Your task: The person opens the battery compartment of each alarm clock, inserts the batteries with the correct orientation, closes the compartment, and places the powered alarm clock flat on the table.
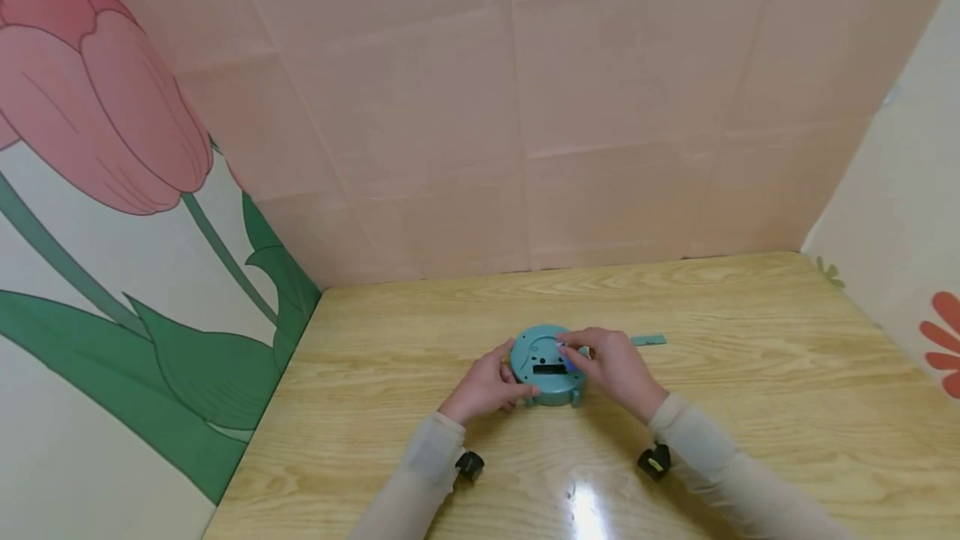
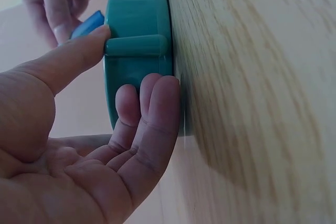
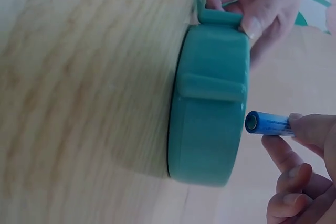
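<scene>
A loosened pinch could drop the battery (image 3: 269, 124)

Your left hand (image 1: 486, 386) grips the clock (image 3: 210, 135) between your hands; your right hand (image 1: 618, 363) pinches the battery just over it; if your left grip slackens, the clock might slide.

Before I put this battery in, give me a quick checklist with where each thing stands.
1. Battery secured: ok, pinched in the right grip.
2. Teal device steadied: ok, the left grip holds its side.
3. Dark slot uncovered: ok.
4. Battery seated: not ok, it's outside the device.
5. Battery direction matches the slot: cannot tell, markings unreadable.
6. Teal strip located: ok, lying right of the device.
</scene>
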A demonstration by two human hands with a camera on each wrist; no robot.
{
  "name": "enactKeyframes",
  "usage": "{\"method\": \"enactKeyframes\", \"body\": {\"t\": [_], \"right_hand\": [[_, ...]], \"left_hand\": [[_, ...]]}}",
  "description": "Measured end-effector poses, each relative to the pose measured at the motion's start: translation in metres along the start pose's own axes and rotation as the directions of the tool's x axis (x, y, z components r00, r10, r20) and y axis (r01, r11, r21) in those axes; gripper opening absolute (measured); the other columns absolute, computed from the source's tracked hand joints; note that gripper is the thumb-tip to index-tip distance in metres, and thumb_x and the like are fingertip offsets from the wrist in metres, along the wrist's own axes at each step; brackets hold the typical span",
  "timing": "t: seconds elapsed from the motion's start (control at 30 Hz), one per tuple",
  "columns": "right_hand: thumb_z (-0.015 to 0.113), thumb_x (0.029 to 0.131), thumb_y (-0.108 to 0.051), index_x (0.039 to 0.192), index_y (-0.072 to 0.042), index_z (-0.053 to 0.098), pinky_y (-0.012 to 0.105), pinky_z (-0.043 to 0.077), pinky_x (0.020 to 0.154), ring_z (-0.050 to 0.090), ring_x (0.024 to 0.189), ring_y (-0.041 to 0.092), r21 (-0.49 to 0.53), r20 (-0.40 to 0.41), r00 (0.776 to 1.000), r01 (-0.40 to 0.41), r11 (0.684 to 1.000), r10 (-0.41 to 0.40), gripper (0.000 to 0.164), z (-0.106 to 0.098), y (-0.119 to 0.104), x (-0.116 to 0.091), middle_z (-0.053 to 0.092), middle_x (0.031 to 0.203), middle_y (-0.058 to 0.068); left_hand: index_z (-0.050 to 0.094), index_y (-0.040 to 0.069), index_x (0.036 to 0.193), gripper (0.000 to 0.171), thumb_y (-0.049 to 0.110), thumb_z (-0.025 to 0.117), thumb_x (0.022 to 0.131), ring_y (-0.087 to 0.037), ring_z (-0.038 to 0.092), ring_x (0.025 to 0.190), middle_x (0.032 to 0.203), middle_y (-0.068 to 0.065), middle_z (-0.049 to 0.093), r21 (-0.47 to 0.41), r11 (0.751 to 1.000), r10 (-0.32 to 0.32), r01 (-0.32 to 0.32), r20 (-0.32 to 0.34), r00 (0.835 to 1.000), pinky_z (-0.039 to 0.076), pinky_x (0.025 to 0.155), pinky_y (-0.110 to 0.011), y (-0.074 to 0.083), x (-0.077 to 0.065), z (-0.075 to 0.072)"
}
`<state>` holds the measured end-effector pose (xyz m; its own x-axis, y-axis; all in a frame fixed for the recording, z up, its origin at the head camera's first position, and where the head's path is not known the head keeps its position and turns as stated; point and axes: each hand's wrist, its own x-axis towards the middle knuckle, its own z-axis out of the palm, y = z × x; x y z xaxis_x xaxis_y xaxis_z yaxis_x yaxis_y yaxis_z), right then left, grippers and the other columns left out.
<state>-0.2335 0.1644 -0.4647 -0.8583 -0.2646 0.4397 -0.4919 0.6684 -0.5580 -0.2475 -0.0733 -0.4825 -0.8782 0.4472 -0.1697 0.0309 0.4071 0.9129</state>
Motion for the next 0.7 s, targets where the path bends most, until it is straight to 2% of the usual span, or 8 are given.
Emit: {"method": "enactKeyframes", "body": {"t": [0.2, 0.37, 0.47, 0.6, 0.7], "right_hand": [[0.076, 0.090, -0.014, 0.111, -0.008, 0.077, 0.021, 0.044, 0.048, 0.046, 0.055, 0.000, -0.007, 0.038, 0.999, -0.005, 1.000, 0.005, 0.022, 0.009, -0.001, 0.001, 0.075, 0.093, 0.003], [0.077, 0.088, -0.011, 0.108, -0.009, 0.078, 0.019, 0.044, 0.050, 0.047, 0.056, -0.003, -0.039, 0.014, 0.999, 0.043, 0.998, -0.042, 0.020, 0.015, -0.001, 0.000, 0.074, 0.087, 0.001], [0.079, 0.087, -0.010, 0.105, -0.009, 0.079, 0.020, 0.049, 0.053, 0.054, 0.060, -0.001, -0.073, -0.008, 0.997, 0.071, 0.995, -0.072, 0.018, 0.018, -0.002, 0.000, 0.075, 0.088, 0.002], [0.081, 0.085, -0.011, 0.101, -0.010, 0.080, 0.028, 0.058, 0.063, 0.069, 0.073, 0.010, -0.125, -0.006, 0.995, 0.102, 0.987, -0.104, 0.017, 0.021, -0.003, 0.000, 0.076, 0.091, 0.003], [0.082, 0.084, -0.011, 0.101, -0.010, 0.080, 0.032, 0.059, 0.067, 0.071, 0.078, 0.014, -0.163, 0.010, 0.992, 0.128, 0.978, -0.128, 0.017, 0.023, -0.004, 0.000, 0.076, 0.092, 0.004]], "left_hand": [[0.021, 0.008, 0.160, 0.099, 0.024, 0.082, 0.085, -0.026, 0.065, 0.063, 0.076, -0.007, 0.063, 0.005, 1.000, -0.004, 0.004, -0.002, 1.000, 0.059, 0.060, -0.036, -0.001, 0.000, 0.000], [0.021, 0.009, 0.160, 0.098, 0.024, 0.082, 0.085, -0.026, 0.065, 0.064, 0.075, -0.006, 0.063, 0.011, 1.000, -0.010, 0.010, -0.006, 1.000, 0.059, 0.060, -0.037, 0.000, 0.000, 0.000], [0.021, 0.009, 0.160, 0.098, 0.024, 0.082, 0.085, -0.027, 0.065, 0.063, 0.075, -0.006, 0.063, 0.005, 1.000, -0.012, 0.012, -0.007, 1.000, 0.059, 0.060, -0.038, 0.001, 0.000, 0.000], [0.021, 0.008, 0.160, 0.099, 0.024, 0.083, 0.085, -0.026, 0.064, 0.062, 0.074, -0.007, 0.063, 0.003, 1.000, -0.010, 0.010, -0.010, 1.000, 0.058, 0.059, -0.037, 0.001, 0.000, 0.000], [0.021, 0.008, 0.160, 0.098, 0.024, 0.082, 0.085, -0.024, 0.064, 0.062, 0.075, -0.007, 0.062, 0.000, 1.000, -0.010, 0.010, -0.011, 1.000, 0.058, 0.059, -0.037, 0.000, 0.000, 0.000]]}}
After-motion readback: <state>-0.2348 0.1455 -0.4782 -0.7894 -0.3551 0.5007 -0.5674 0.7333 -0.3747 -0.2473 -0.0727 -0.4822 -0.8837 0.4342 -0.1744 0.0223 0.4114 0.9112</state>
